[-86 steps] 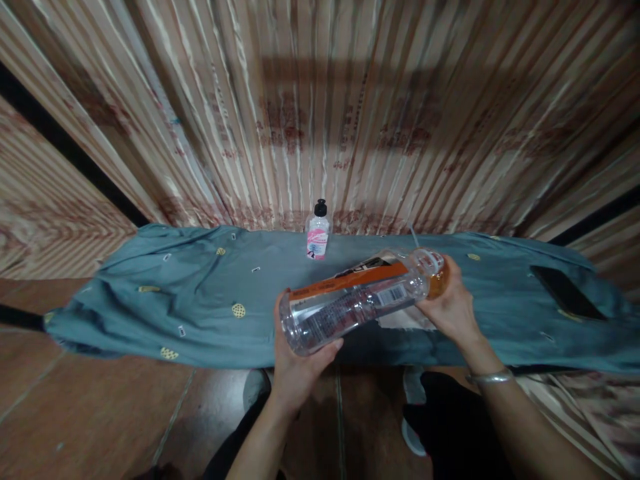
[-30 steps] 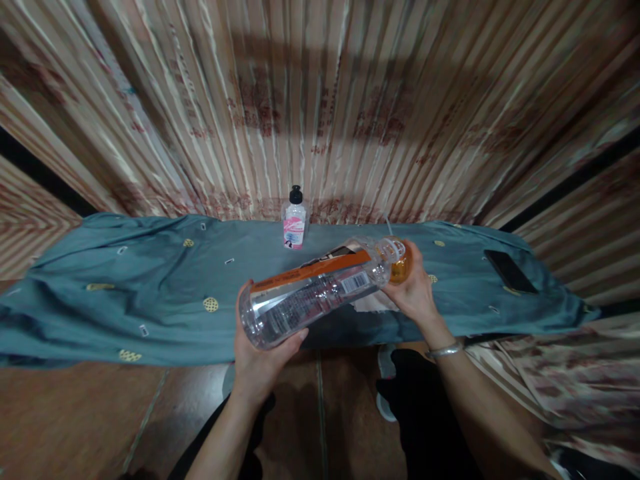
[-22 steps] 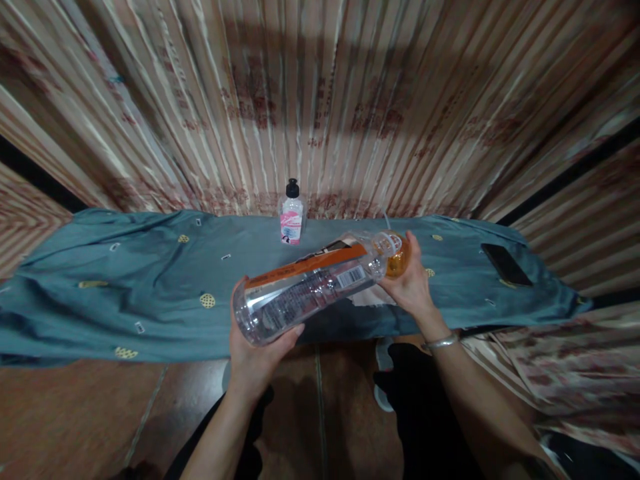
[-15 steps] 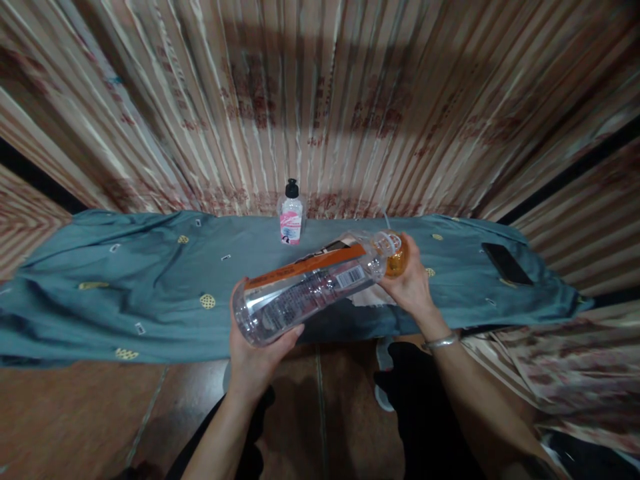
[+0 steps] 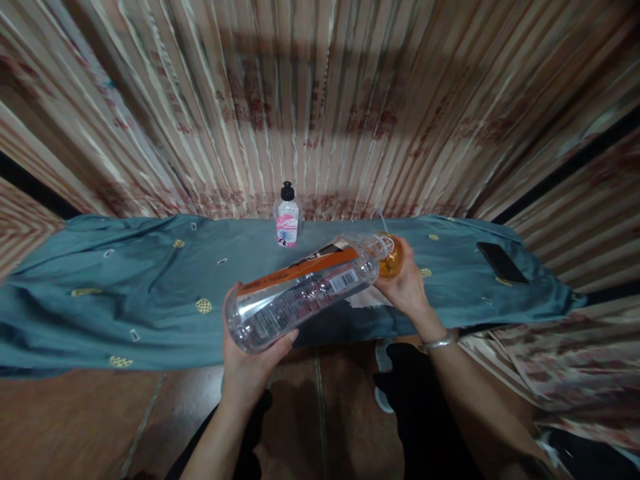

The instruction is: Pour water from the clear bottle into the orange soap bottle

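A large clear plastic bottle [image 5: 310, 290] with an orange-and-silver label lies tilted in the air, its neck up and to the right. My left hand [image 5: 255, 367] is wrapped round its base end from below. At the mouth, my right hand [image 5: 407, 287] is closed round a see-through amber, rounded piece [image 5: 393, 260]; its exact kind is unclear. A thin clear tube [image 5: 382, 217] sticks up behind that piece. Whether the amber piece touches the bottle's rim I cannot tell. Farther back, a small clear bottle [image 5: 287, 223] with a black cap and pink label stands upright.
A teal patterned cloth [image 5: 150, 280] covers the long narrow table. A dark phone [image 5: 503, 263] lies on its right side, and a pale piece of cloth or paper [image 5: 367, 298] lies under the large bottle. Striped curtains [image 5: 310, 100] hang right behind the table.
The view has shifted slightly, so everything sits a little farther left. Both hands keep the same hold, and the large bottle stays at nearly the same tilt.
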{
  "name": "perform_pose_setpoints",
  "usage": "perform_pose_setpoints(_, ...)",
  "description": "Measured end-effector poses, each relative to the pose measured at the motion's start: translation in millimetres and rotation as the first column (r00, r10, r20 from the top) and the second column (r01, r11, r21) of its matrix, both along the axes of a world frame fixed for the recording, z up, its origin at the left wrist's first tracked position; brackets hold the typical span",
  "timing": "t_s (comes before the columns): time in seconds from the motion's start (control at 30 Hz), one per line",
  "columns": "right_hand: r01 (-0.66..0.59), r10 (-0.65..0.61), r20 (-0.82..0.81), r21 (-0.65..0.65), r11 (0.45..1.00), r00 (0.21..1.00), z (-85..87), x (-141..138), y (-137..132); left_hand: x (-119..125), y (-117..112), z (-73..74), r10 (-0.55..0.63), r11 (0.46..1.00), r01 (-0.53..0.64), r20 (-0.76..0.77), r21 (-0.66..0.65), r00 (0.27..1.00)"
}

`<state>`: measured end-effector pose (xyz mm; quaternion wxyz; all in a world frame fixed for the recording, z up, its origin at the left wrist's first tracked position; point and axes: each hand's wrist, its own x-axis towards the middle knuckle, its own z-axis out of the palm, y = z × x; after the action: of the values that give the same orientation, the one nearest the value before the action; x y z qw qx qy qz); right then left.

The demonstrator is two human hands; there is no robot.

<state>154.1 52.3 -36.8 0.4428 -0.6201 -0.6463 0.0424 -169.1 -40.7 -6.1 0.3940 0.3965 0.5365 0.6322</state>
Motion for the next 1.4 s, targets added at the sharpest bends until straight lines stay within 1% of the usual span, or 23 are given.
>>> perform_pose_setpoints(0.1,0.002,-0.002,-0.011,0.024,1.000,1.000,-1.1,0.9,0.8,-7.5,2.7,-4.3,-0.057,0.998,0.056,-0.043,-0.014,0.997)
perform_pose_setpoints(0.13,0.008,-0.008,-0.016,0.026,1.000,1.000,-1.4,1.0,0.9,-9.4,3.5,-5.9,-0.060,0.998,0.060,-0.055,-0.011,0.997)
perform_pose_setpoints(0.17,0.013,-0.013,-0.020,0.024,1.000,1.000,-1.5,1.1,0.8,-10.6,4.0,-7.3,-0.038,0.999,0.038,-0.053,0.005,0.998)
perform_pose_setpoints(0.27,0.017,-0.016,-0.028,0.007,1.000,0.999,-1.5,1.1,0.1,-9.0,4.3,-9.0,-0.049,0.999,0.049,-0.040,0.004,0.998)
perform_pose_setpoints(0.33,0.018,-0.018,-0.025,0.000,1.000,1.000,-1.2,1.4,-0.5,-5.0,3.7,-7.9,-0.002,1.000,0.002,-0.015,0.018,1.000)
perform_pose_setpoints(0.4,0.022,-0.022,-0.017,0.004,1.000,1.000,-0.8,1.9,-0.8,-0.8,2.9,-5.5,-0.025,0.999,0.026,-0.012,0.019,1.000)
perform_pose_setpoints(0.43,0.023,-0.023,-0.011,0.009,1.000,1.000,-0.6,2.2,-0.9,0.9,2.4,-4.1,0.022,0.999,-0.022,-0.001,0.043,1.000)
perform_pose_setpoints(0.67,0.006,-0.006,0.006,-0.001,1.000,1.000,1.9,3.0,-1.8,3.5,-0.9,4.4,0.015,1.000,-0.014,-0.025,0.025,1.000)
perform_pose_setpoints(0.83,-0.010,0.010,-0.004,-0.018,1.000,1.000,2.1,2.5,-2.2,1.9,-0.1,4.0,0.031,0.999,-0.029,-0.069,0.038,0.997)
perform_pose_setpoints(1.17,0.013,-0.014,-0.017,-0.024,1.000,1.000,-3.9,1.5,-1.0,2.1,0.6,1.8,0.028,0.999,-0.025,-0.081,0.044,0.996)
perform_pose_setpoints(1.4,0.001,-0.001,-0.017,-0.002,1.000,1.000,0.1,1.8,-1.1,1.4,1.2,1.9,0.016,1.000,-0.014,-0.078,0.023,0.997)
